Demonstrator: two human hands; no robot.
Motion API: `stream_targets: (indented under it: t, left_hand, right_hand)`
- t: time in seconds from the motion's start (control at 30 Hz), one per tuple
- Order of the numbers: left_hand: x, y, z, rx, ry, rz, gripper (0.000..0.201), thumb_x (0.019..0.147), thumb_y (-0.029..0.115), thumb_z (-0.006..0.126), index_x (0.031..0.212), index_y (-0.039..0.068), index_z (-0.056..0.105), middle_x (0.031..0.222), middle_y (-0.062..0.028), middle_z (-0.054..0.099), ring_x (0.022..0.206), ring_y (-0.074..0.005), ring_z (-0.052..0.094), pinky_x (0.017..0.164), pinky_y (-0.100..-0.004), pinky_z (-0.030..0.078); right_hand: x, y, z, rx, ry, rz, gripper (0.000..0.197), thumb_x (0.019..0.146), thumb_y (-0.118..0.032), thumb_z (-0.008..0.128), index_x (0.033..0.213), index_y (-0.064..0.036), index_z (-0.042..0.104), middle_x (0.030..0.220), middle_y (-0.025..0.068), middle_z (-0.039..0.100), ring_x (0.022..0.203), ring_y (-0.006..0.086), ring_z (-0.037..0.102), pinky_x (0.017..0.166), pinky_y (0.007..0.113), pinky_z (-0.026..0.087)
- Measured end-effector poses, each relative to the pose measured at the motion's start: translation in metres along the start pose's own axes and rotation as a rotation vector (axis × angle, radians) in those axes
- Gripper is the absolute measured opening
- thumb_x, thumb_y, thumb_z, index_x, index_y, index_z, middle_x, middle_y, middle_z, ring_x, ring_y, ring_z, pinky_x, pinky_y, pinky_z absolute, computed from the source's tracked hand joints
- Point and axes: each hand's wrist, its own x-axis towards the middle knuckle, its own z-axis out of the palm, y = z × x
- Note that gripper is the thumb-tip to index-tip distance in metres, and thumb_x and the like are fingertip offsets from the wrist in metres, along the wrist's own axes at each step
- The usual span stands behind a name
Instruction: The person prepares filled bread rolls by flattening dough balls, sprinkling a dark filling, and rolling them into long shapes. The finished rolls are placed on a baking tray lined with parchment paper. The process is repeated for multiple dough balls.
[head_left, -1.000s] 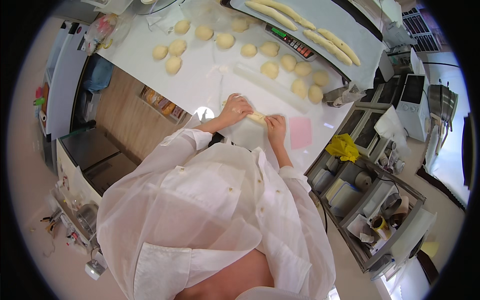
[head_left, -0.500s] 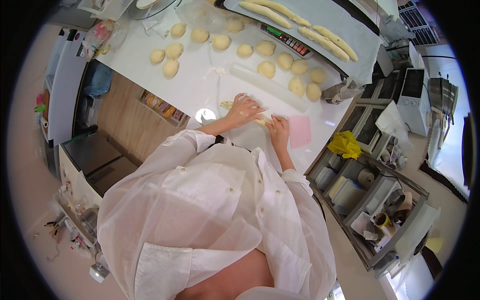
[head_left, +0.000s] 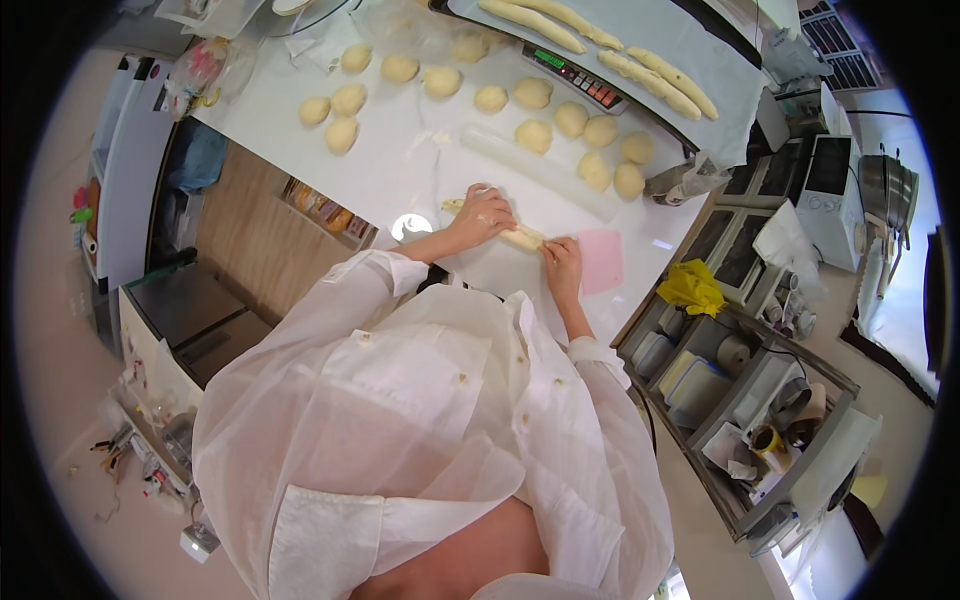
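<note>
Pale soft dough roll (head_left: 522,237) on the white table (head_left: 400,170), under both hands.
Left hand (head_left: 485,215) lies flat on the roll, right hand (head_left: 562,255) curls over its end; even, gentle pushes should keep it smooth.

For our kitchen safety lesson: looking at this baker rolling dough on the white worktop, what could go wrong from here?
1. The left hand presses on one end of the pale rolled strip of dough while the right hand covers the other; uneven pressure might thin or tear it.
2. The pink flat plastic scraper lies near the edge of the white worktop; an elbow might knock it off.
3. The clear plastic rolling pin lies loose and could roll into the round dough balls.
</note>
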Motion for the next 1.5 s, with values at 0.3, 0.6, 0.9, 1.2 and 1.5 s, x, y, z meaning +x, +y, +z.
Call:
stream_targets:
  t: [0.3, 0.6, 0.9, 1.2, 1.5]
  left_hand:
    - [-0.021, -0.026, -0.022, 0.015, -0.011, -0.172, 0.013, 0.076, 0.032, 0.072, 0.082, 0.02, 0.074, 0.085, 0.0067, 0.067, 0.098, -0.016, 0.054, 0.101, -0.0436, 0.028]
    - [-0.035, -0.039, -0.036, 0.02, 0.2, -0.168, 0.018, 0.075, 0.029, 0.073, 0.089, 0.018, 0.075, 0.09, 0.0036, 0.067, 0.099, -0.0195, 0.052, 0.097, -0.0412, 0.032]
    - [-0.055, -0.062, -0.047, 0.01, 0.09, -0.089, 0.027, 0.074, 0.025, 0.073, 0.099, 0.014, 0.074, 0.096, -0.001, 0.068, 0.091, -0.0226, 0.055, 0.087, -0.0377, 0.041]
    - [-0.064, -0.067, -0.048, 0.021, 0.139, -0.173, 0.02, 0.073, 0.017, 0.074, 0.09, 0.007, 0.074, 0.078, -0.003, 0.067, 0.078, -0.0232, 0.055, 0.074, -0.0346, 0.045]
    - [-0.049, -0.031, -0.066, 0.047, 0.108, -0.059, 0.058, 0.071, 0.032, 0.075, 0.125, 0.018, 0.06, 0.128, -0.0067, 0.053, 0.105, -0.029, 0.053, 0.095, -0.0412, 0.041]
  right_hand:
    - [-0.01, -0.006, -0.005, 0.04, 0.06, 0.111, 0.013, 0.076, 0.001, 0.071, 0.088, -0.0006, 0.071, 0.081, 0.0107, 0.062, 0.079, 0.0262, 0.059, 0.07, 0.035, 0.048]
    - [-0.017, -0.005, -0.011, 0.056, 0.037, 0.167, 0.018, 0.077, 0.002, 0.07, 0.095, -0.0012, 0.07, 0.085, 0.0109, 0.063, 0.077, 0.0265, 0.06, 0.07, 0.034, 0.05]
    - [-0.015, 0.005, -0.014, -0.035, -0.035, 0.09, 0.022, 0.076, -0.001, 0.072, 0.098, -0.0005, 0.07, 0.087, 0.0105, 0.062, 0.077, 0.0256, 0.061, 0.068, 0.033, 0.05]
    - [-0.019, 0.007, -0.002, 0.006, -0.021, 0.166, 0.03, 0.075, 0.0, 0.074, 0.104, 0.0012, 0.067, 0.091, 0.0114, 0.063, 0.075, 0.0247, 0.061, 0.066, 0.033, 0.05]
    - [-0.01, -0.012, -0.002, -0.056, 0.023, 0.008, 0.055, 0.065, -0.013, 0.084, 0.115, -0.0033, 0.065, 0.103, 0.0104, 0.061, 0.091, 0.0265, 0.059, 0.073, 0.034, 0.05]
